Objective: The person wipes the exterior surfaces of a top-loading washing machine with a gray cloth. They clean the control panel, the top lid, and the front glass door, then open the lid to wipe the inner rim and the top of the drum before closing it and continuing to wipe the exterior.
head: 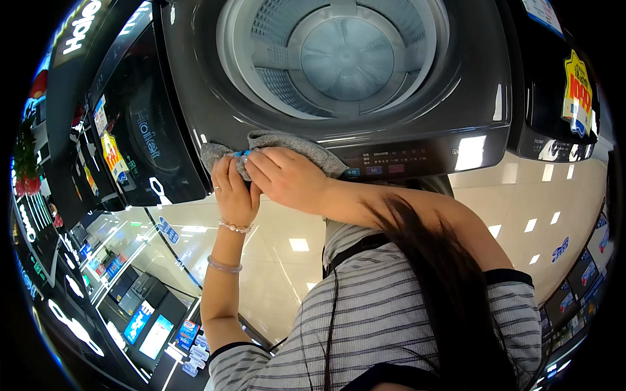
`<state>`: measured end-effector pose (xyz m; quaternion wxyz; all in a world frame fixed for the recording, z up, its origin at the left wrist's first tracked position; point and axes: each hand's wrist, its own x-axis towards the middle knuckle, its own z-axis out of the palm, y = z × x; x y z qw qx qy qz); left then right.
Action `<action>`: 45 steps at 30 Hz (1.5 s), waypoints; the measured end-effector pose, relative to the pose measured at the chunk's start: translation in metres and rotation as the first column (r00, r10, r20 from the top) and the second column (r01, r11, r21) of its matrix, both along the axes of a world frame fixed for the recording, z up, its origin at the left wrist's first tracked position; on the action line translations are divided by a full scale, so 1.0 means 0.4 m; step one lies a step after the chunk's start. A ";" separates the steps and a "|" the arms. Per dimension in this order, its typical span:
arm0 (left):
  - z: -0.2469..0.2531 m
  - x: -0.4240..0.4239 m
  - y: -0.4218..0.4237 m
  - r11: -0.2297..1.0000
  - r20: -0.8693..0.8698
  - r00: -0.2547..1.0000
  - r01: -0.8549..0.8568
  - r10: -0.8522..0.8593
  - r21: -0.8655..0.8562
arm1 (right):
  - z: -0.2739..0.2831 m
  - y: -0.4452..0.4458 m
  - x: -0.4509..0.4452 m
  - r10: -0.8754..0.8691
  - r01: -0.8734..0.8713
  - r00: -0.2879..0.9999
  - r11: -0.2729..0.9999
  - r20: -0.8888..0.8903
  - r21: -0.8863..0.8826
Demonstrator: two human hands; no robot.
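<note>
A grey cloth (298,146) lies bunched over the front left corner of a dark top-loading washing machine (190,97). My left hand (234,190), with a ring and bracelets at the wrist, grips the cloth's left part at that corner. Beside it, touching it, my right hand (286,178) presses on the cloth with bent fingers; my right forearm crosses in front of the machine's front edge. The lit control panel (391,161) shows to the right of the cloth. Above the hands the open round mouth shows the metal drum (347,58).
Another black washing machine (146,122) with a yellow price tag (114,156) stands close on the left. On the right is one more machine (552,112), also with a yellow tag (578,93). Glossy tiled floor (283,225) lies below; lit displays (156,337) stand at lower left.
</note>
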<state>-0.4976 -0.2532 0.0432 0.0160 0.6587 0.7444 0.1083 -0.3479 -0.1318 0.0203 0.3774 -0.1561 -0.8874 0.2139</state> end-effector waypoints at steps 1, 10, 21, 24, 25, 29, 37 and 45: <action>0.000 0.010 0.001 1.000 0.016 1.000 -0.005 0.005 -0.008 | 0.002 0.013 0.018 0.020 -0.020 1.000 1.000 0.020 -0.010; -0.010 0.395 0.195 0.950 0.185 0.937 0.308 -0.295 -0.044 | 0.036 0.196 0.449 -0.084 0.111 0.978 0.985 0.191 -0.134; -0.004 0.707 0.527 0.976 0.165 0.962 0.213 -0.219 0.052 | 0.031 0.351 0.750 -0.398 0.531 0.844 0.717 0.360 -0.452; -0.012 0.699 0.553 0.974 0.203 0.954 0.225 -0.221 0.000 | 0.018 0.392 0.735 -0.410 0.594 0.804 0.539 0.430 -0.597; -0.017 0.693 0.562 0.974 0.217 0.951 0.228 -0.222 -0.003 | 0.018 0.412 0.728 -0.396 0.605 0.796 0.496 0.458 -0.623; -0.036 0.665 0.642 0.967 0.347 0.906 0.257 -0.242 0.004 | 0.005 0.501 0.676 -0.471 0.613 0.788 0.545 0.396 -0.571; -0.125 0.604 0.972 0.881 0.480 0.754 0.283 -0.449 0.380 | 0.001 0.787 0.521 -0.552 0.694 0.719 0.543 0.421 -0.472; -0.091 0.412 1.290 0.631 -0.003 0.722 0.608 -0.692 0.482 | -0.022 1.018 0.399 -0.577 0.667 0.744 0.662 0.336 -0.342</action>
